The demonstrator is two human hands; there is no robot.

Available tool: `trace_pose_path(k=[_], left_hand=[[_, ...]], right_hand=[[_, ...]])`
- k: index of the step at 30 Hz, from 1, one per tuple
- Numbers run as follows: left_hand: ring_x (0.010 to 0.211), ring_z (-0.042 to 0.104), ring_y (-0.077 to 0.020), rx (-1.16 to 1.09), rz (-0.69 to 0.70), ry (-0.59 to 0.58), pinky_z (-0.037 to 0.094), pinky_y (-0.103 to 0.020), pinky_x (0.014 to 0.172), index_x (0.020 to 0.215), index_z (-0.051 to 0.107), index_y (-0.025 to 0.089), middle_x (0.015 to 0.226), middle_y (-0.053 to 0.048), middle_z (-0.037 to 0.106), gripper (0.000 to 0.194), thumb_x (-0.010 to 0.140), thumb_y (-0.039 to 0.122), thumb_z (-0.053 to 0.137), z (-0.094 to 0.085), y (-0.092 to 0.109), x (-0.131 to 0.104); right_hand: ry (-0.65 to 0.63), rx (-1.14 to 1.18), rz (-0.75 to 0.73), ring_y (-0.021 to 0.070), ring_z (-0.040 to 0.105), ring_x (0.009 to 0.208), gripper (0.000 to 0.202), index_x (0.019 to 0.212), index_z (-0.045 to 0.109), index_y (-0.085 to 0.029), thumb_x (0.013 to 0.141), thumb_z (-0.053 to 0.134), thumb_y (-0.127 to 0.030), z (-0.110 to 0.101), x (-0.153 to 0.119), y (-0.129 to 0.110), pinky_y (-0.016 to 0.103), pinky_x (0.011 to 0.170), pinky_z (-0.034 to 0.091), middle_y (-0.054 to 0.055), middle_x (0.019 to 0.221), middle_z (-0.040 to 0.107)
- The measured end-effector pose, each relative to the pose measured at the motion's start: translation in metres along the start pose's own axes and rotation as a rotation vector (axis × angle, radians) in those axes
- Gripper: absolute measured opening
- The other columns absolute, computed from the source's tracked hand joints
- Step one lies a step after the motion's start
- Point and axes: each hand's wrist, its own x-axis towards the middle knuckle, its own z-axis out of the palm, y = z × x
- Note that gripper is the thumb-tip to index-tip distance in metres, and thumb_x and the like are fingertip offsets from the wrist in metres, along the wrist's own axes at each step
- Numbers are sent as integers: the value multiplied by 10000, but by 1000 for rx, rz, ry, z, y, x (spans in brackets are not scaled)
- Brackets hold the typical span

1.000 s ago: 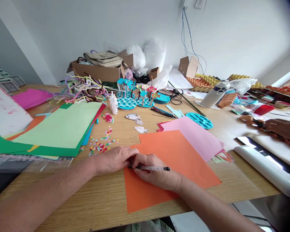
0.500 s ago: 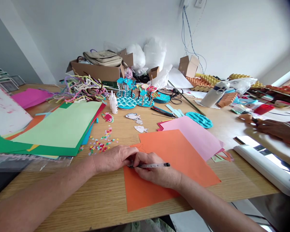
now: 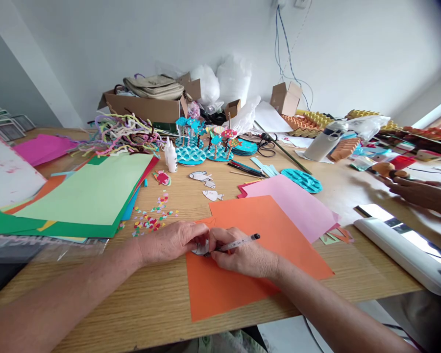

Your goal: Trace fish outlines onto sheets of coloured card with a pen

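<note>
My right hand (image 3: pixel 240 252) is closed around a pen (image 3: pixel 238 242), its tip down by a small white paper cutout (image 3: pixel 200 247) on an orange sheet (image 3: pixel 250 274). With fingers closed, my left hand (image 3: pixel 172 240) holds the cutout against the sheet's left edge; the fingers hide part of it. A thin drawn outline shows on the orange paper just above the hands. Beyond them lie white paper fish (image 3: pixel 212 195) and a red decorated fish (image 3: pixel 162 177). Confetti-like paper bits (image 3: pixel 152 220) are scattered near my left wrist.
Coloured sheets (image 3: pixel 84 196) are stacked at left, and pink paper (image 3: pixel 297 206) lies under the orange sheet. Glue bottles (image 3: pixel 172 158) stand near blue fish decorations (image 3: pixel 191 152). A white laminator-like device (image 3: pixel 400 250) sits at right, near another person's hand (image 3: pixel 422 196).
My right hand has shifted slightly right and the pen has tilted, its back end rising. More of the white cutout shows between my hands. The other person's hand at right has moved.
</note>
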Motion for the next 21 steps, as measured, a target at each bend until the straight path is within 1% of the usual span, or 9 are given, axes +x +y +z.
trace_pose_path(k=[2,4,5,8,10,12,16,19,21], left_hand=[[778,562,-146,13,-6,2,379,-221,697,870,558,196,818,16,600,126,866,89,491,1,-1,0],[788,562,-149,30,-16,12,377,-226,696,890,551,192,841,10,605,126,860,83,496,2,-3,-1],[789,560,-150,38,-18,17,376,-227,693,902,545,192,851,9,606,129,858,80,497,2,-4,-2],[774,555,-144,62,-14,27,371,-221,674,924,530,197,857,13,604,147,854,73,495,4,-7,-4],[768,552,-141,81,-2,32,371,-218,667,915,530,197,850,14,600,159,850,59,486,5,-8,-4],[767,550,-143,103,14,34,377,-218,672,900,539,192,843,8,594,172,843,43,472,7,-8,-4],[800,552,-151,149,68,23,398,-223,710,889,570,172,853,-17,593,205,856,29,427,9,-5,-3],[825,553,-153,187,102,27,411,-225,737,876,587,162,870,-33,601,247,882,33,376,12,-4,-4],[833,555,-151,213,107,41,419,-226,748,869,593,159,874,-34,605,283,894,29,343,14,-3,-5]], right_hand=[[-3,63,-3,97,488,593,105,717,501,-193,696,500,-89,-3,-3,2,199,545,378,-24,708,560],[43,154,3,92,471,559,84,716,494,-193,712,495,-109,-7,-8,4,196,515,369,-32,669,543],[94,205,12,92,462,544,75,711,484,-195,721,490,-120,-9,-10,5,197,502,365,-38,640,529],[314,301,47,106,478,543,64,723,456,-203,757,469,-151,-14,-18,10,214,510,387,-41,593,518],[403,298,64,117,518,568,47,760,456,-206,784,461,-166,-14,-19,12,234,541,418,-31,612,548],[406,252,81,127,552,591,39,785,457,-209,803,457,-175,-11,-17,14,250,568,441,-20,638,583],[319,148,71,138,596,634,44,830,453,-214,819,434,-175,-1,-8,17,262,611,463,0,693,629],[286,-5,10,132,589,616,63,845,458,-214,813,433,-166,3,-3,17,242,587,445,-2,708,623],[265,-134,-6,128,571,581,76,851,468,-212,812,431,-159,3,-3,15,230,556,423,-5,689,612]])
